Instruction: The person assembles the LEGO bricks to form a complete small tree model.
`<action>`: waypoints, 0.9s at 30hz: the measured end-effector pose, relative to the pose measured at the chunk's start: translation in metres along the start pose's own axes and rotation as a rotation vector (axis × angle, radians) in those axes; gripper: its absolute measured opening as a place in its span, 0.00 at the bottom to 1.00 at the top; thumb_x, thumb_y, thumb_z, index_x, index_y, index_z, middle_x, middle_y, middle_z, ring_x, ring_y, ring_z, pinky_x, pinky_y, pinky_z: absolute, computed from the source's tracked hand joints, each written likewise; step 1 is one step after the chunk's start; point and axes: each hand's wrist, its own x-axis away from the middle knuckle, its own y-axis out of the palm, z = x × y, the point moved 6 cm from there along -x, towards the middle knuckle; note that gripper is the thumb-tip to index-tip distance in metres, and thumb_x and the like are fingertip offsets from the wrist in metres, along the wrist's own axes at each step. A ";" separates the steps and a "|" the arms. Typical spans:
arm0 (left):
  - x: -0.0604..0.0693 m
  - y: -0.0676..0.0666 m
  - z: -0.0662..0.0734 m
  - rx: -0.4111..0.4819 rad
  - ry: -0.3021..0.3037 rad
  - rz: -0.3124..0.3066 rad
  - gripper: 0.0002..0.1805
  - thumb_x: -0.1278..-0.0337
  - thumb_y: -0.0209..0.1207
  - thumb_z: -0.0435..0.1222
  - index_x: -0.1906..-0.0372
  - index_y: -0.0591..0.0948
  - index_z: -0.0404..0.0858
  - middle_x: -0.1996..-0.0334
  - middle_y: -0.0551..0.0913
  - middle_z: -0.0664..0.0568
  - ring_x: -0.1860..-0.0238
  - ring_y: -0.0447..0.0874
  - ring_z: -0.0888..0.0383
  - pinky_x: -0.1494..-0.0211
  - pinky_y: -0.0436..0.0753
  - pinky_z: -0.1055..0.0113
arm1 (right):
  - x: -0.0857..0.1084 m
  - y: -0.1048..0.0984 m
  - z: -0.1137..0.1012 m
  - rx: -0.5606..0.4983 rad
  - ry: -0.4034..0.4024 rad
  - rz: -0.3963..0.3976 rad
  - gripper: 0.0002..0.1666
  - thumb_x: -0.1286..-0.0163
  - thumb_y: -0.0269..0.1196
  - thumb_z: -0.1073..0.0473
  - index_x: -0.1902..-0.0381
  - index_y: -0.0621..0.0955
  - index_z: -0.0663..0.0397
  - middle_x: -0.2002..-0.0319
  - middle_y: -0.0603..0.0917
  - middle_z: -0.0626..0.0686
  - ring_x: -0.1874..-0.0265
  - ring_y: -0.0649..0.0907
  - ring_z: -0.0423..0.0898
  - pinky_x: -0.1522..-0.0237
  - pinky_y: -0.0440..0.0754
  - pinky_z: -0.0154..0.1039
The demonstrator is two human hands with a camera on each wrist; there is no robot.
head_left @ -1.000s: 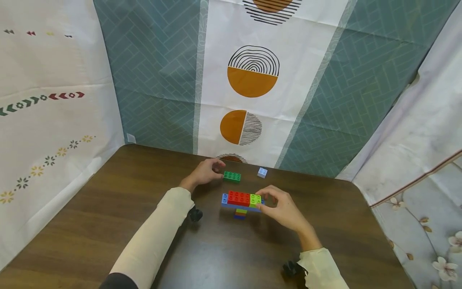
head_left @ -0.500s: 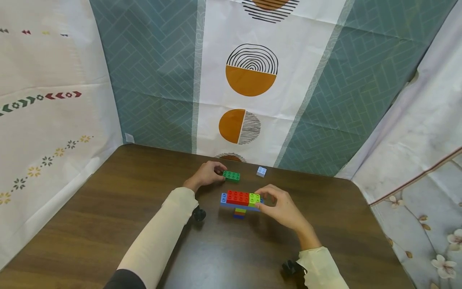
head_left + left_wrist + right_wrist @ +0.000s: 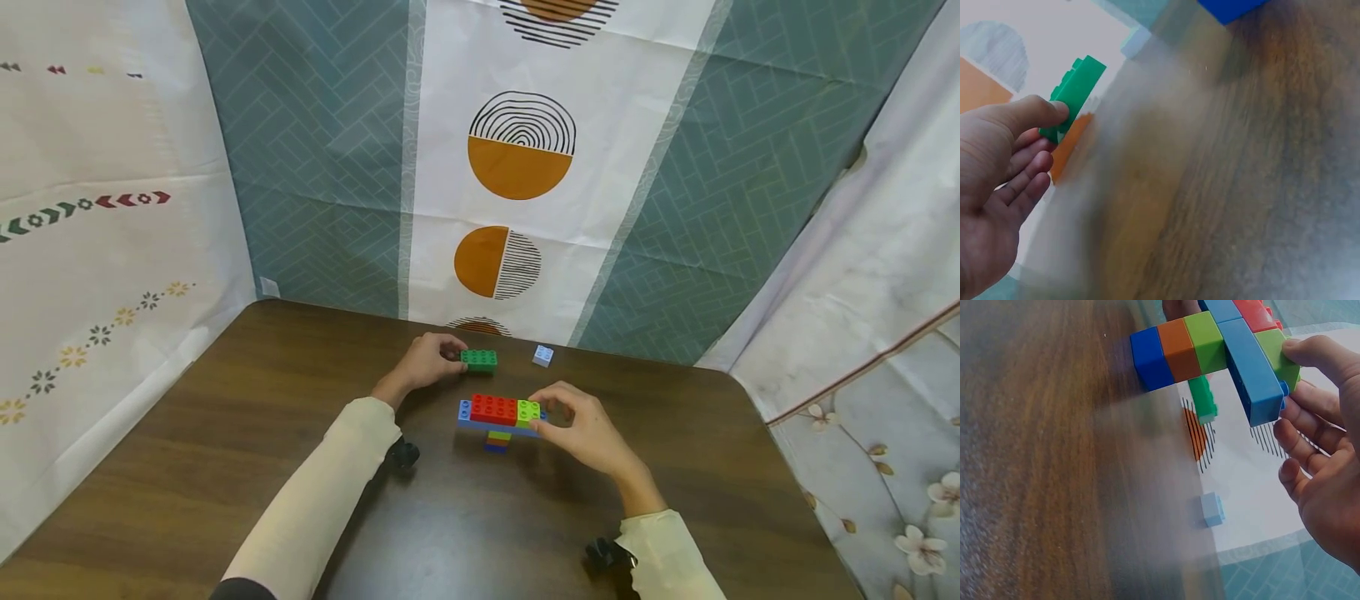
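Note:
Between thumb and fingers, my left hand [image 3: 1004, 150] pinches the end of a green brick [image 3: 1082, 87], which looks just off the table in the head view. My right hand [image 3: 588, 429] has thumb and fingers on the lime brick [image 3: 528, 413] at the right end of a brick build. That lime brick sits beside a red brick [image 3: 493, 409] on a long blue layer [image 3: 466, 414]. A narrow stem of lime [image 3: 1205, 342], orange [image 3: 1177, 350] and dark blue [image 3: 1149, 359] bricks carries the layer, as the right wrist view shows.
A small pale blue brick [image 3: 543, 356] lies near the back edge of the brown wooden table [image 3: 225, 433]. Patterned cloth [image 3: 330, 167] hangs behind the table, with more cloth at both sides.
My left hand closed in on the green brick, took hold of its left end and raised it slightly. The right hand and the build have stayed in place.

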 end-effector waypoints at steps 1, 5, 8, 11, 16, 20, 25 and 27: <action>0.001 -0.001 0.003 -0.002 0.019 0.006 0.19 0.40 0.71 0.38 0.45 0.85 0.39 0.50 0.88 0.46 0.50 0.85 0.51 0.44 0.87 0.58 | 0.000 0.000 0.000 0.001 0.003 0.001 0.16 0.36 0.74 0.53 0.51 0.85 0.35 0.59 0.82 0.43 0.59 0.77 0.48 0.62 0.72 0.35; 0.011 -0.007 0.018 0.008 0.098 0.044 0.18 0.41 0.72 0.39 0.46 0.86 0.39 0.54 0.89 0.47 0.54 0.86 0.53 0.46 0.87 0.59 | 0.000 0.000 0.002 0.001 0.018 0.003 0.15 0.36 0.74 0.53 0.51 0.85 0.33 0.59 0.82 0.41 0.58 0.77 0.46 0.61 0.73 0.36; 0.022 -0.013 0.030 0.033 0.148 0.075 0.18 0.42 0.72 0.39 0.48 0.86 0.40 0.57 0.89 0.48 0.57 0.85 0.54 0.48 0.86 0.60 | 0.000 0.001 0.002 0.006 0.020 0.003 0.15 0.36 0.74 0.53 0.51 0.85 0.34 0.58 0.82 0.42 0.57 0.77 0.46 0.61 0.73 0.36; 0.036 -0.018 0.044 0.063 0.196 0.082 0.18 0.42 0.72 0.39 0.47 0.86 0.41 0.58 0.88 0.49 0.57 0.84 0.54 0.47 0.86 0.59 | -0.002 0.001 0.001 0.018 0.008 0.005 0.16 0.36 0.74 0.53 0.51 0.85 0.35 0.58 0.83 0.43 0.57 0.78 0.48 0.61 0.73 0.36; 0.057 -0.016 0.063 0.088 0.258 0.052 0.19 0.43 0.73 0.40 0.46 0.86 0.41 0.55 0.88 0.49 0.54 0.84 0.53 0.44 0.87 0.56 | -0.005 -0.001 0.001 0.026 -0.009 0.022 0.16 0.36 0.74 0.51 0.50 0.85 0.37 0.58 0.83 0.46 0.57 0.77 0.46 0.60 0.72 0.36; 0.066 -0.011 0.072 0.108 0.284 0.028 0.19 0.43 0.73 0.39 0.46 0.86 0.41 0.54 0.88 0.50 0.53 0.84 0.52 0.43 0.87 0.53 | -0.008 -0.002 0.003 0.014 -0.008 0.033 0.17 0.36 0.74 0.51 0.50 0.85 0.38 0.58 0.83 0.46 0.57 0.76 0.46 0.60 0.72 0.37; 0.072 -0.004 0.077 0.114 0.300 -0.008 0.19 0.43 0.73 0.38 0.47 0.86 0.41 0.54 0.88 0.50 0.53 0.84 0.52 0.43 0.87 0.54 | -0.009 -0.002 0.004 0.006 -0.002 0.036 0.17 0.36 0.75 0.50 0.50 0.85 0.38 0.57 0.84 0.43 0.54 0.78 0.48 0.58 0.74 0.39; 0.073 -0.002 0.079 0.113 0.307 -0.019 0.19 0.43 0.73 0.37 0.47 0.86 0.40 0.54 0.88 0.50 0.54 0.84 0.52 0.43 0.87 0.54 | -0.010 -0.002 0.005 0.005 -0.003 0.040 0.17 0.36 0.75 0.50 0.50 0.85 0.38 0.56 0.84 0.43 0.53 0.79 0.49 0.58 0.75 0.40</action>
